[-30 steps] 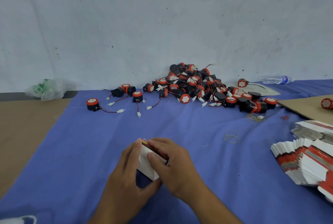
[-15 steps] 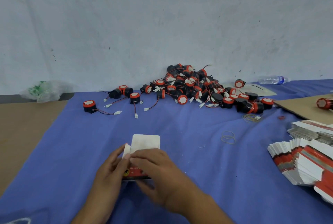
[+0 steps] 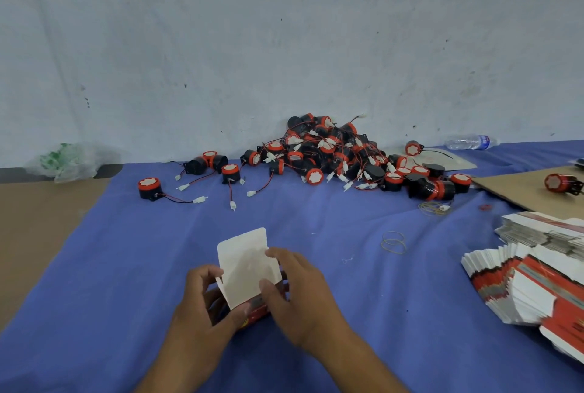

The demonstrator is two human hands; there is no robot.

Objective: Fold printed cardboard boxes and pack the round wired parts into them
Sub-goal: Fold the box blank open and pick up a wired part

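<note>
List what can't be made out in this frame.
Inside of the box: head view, hidden by its raised flap, left hand and right hand.
Print on its red side: blurred, too small.
Part of the stack of flat boxes: cut by right edge.
Label of the bottle: too small.

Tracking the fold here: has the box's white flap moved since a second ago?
Yes. The white flap has swung open, away from the person; its far edge now sits level with the rubber bands, not nearer.
</note>
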